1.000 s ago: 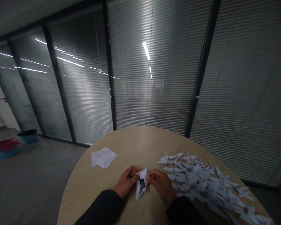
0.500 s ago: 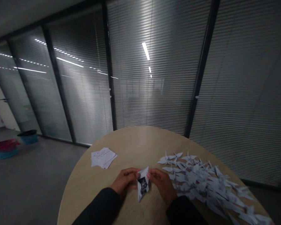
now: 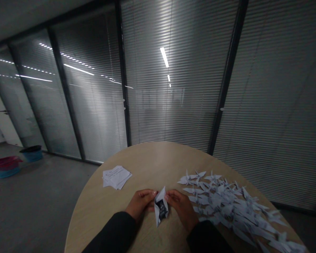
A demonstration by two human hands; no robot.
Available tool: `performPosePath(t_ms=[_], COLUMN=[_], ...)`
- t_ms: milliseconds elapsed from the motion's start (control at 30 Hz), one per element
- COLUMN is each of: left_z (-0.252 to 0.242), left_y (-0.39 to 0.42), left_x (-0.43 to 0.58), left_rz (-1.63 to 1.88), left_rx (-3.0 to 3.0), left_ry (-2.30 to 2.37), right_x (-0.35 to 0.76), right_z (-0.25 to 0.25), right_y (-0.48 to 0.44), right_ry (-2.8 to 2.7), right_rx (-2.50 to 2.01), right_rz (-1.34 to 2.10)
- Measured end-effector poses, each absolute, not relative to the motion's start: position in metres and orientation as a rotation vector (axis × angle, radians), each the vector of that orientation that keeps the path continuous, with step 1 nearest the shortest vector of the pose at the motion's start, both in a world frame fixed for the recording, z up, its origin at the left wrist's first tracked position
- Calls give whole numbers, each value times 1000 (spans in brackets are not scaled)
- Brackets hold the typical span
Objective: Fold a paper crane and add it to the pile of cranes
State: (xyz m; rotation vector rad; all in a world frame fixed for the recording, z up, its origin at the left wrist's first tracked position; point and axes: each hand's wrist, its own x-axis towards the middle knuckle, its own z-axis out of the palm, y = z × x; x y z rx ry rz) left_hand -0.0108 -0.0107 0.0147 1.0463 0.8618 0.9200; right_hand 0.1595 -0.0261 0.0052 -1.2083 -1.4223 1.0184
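You're wearing dark long sleeves, your left sleeve and right sleeve both plain (any cuff detail is lost in this dim light), ending at the wrists, with your left hand and right hand bare.

The left hand and the right hand are held low and close together at the centre of the view, both bare and turned inward. The fingers are curled in a pinching pose, and the left fingertips are kept just apart from the right fingertips. Both forearms are covered by dark sleeves, the left sleeve and the right sleeve, angled in from below.
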Motion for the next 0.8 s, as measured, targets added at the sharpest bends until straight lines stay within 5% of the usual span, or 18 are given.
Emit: performPosePath(t_ms=[800], left_z=[10], left_y=[-6], left_x=[-8], left_rz=[914], left_rx=[1151], left_ry=[972], right_x=[156], right_z=[5], right_y=[-27], right_ry=[-1404], right_rx=[-1152], right_rz=[1153])
